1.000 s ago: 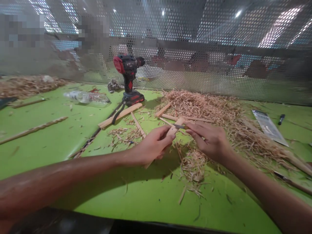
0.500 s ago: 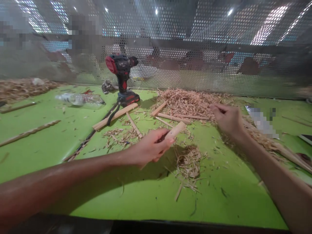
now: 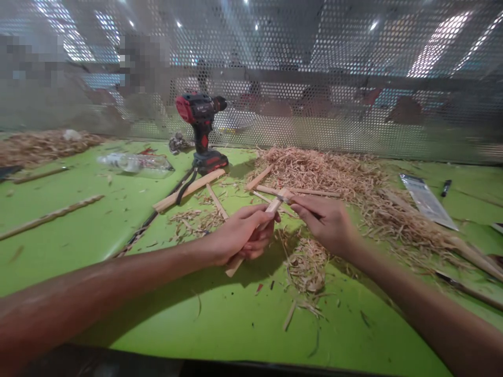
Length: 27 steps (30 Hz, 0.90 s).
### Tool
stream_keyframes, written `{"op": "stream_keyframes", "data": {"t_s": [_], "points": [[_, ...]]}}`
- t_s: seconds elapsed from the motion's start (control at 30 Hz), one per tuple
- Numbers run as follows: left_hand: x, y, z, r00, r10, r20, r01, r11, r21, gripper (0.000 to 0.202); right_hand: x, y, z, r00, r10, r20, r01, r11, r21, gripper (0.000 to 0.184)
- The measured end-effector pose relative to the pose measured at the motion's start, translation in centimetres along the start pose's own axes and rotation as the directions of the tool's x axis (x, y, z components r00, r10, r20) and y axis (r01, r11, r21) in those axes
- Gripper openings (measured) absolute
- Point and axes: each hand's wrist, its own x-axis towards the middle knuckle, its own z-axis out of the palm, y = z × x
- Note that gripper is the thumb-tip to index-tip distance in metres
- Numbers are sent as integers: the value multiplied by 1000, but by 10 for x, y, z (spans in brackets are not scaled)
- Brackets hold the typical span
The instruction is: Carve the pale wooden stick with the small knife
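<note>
My left hand (image 3: 245, 235) is closed around a pale flat wood strip (image 3: 280, 201), tilted so its far end rises toward the middle. The strip's near end sticks out below my fingers. Against the far end, my right hand (image 3: 328, 220) is closed in a pinch, fingertips at the wood. Between them a thin grey blade-like piece (image 3: 283, 198) lies across the strip; most of it is hidden by my fingers. Below both hands, curled wood shavings (image 3: 308, 264) lie on the green tabletop (image 3: 220, 319).
A red and black cordless drill (image 3: 202, 131) stands at the back left, beside another wood strip (image 3: 188, 191). A large shavings heap (image 3: 318, 167) lies before the perforated metal screen (image 3: 283, 94). Clear plastic packaging (image 3: 135, 163) rests left, a plastic sleeve (image 3: 428, 201) right.
My right hand has moved left and down from near the shavings heap to the strip's far end. My left hand has turned slightly, showing more of the strip below the fingers.
</note>
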Motion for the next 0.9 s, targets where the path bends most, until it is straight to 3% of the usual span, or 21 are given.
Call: {"op": "stream_keyframes", "data": {"t_s": [0.27,0.7,0.8,0.9], "points": [[-1,-3,-1,1000,-14,22,13,999,43,17,-2,8,-1,996,-93,-12,92,993,-73,25],[0,-5,-2,998,2,-65,13,975,220,19,-4,15,-3,995,-84,56,94,973,-211,21],[-10,-3,7,999,-15,-39,27,947,320,19,-9,36,-13,998,41,37,-33,979,-199,23],[-22,3,18,984,-104,141,35,906,423,17,-11,68,-33,970,195,-147,-223,953,-207,22]]}}
